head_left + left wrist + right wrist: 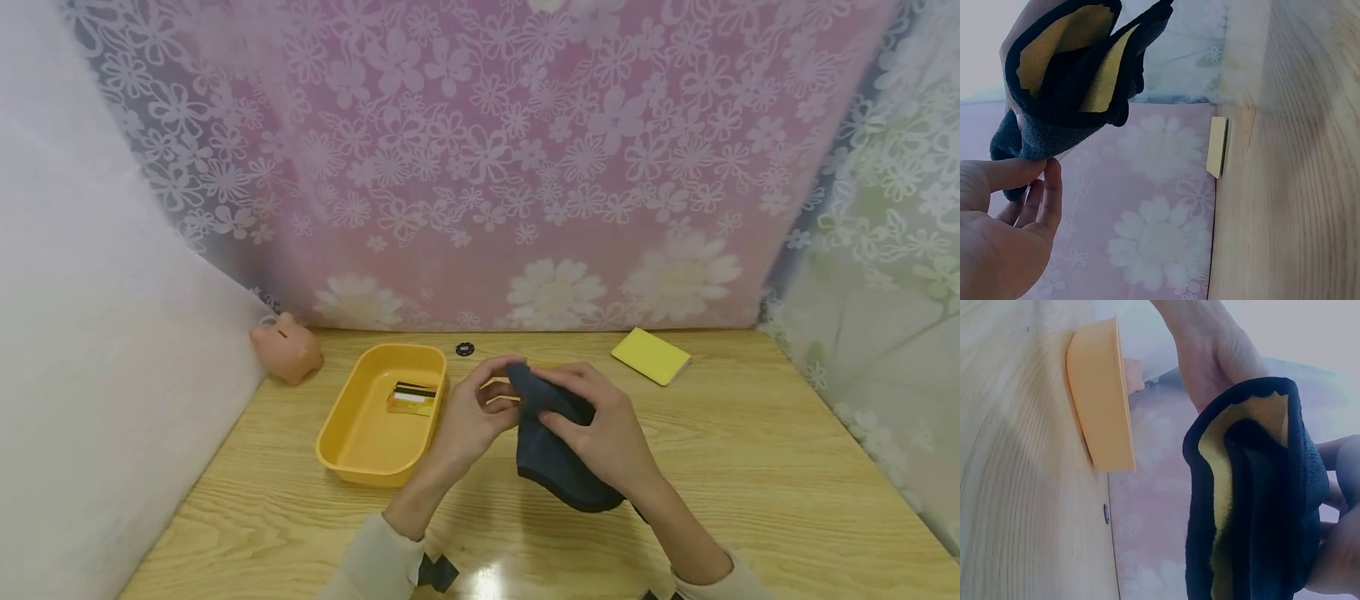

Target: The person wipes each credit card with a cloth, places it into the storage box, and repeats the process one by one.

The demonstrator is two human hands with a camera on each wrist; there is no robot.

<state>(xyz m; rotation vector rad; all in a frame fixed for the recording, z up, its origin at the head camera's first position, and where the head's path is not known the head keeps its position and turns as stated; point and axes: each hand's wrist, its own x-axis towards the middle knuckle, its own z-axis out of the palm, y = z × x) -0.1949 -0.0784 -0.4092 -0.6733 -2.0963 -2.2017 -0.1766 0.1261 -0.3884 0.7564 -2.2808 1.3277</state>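
Note:
Both hands hold a folded dark blue cloth [551, 454] with black edging above the table, to the right of the yellow tray. The left hand [474, 410] pinches its upper left part between thumb and fingertips. On the other side, the right hand [606, 423] grips the cloth, thumb in front and fingers over the top. Seen from the left wrist, the folds of the cloth [1054, 134] open to show a yellow inner side. In the right wrist view the layered cloth [1272, 506] hides part of the left hand [1219, 362].
A yellow tray [330, 433] stands at the left with some cards [411, 398] inside. Behind it to the left sits an orange piggy bank [287, 348]. A black chip [465, 349] lies near the back edge, and a yellow notebook [651, 357] at the back right.

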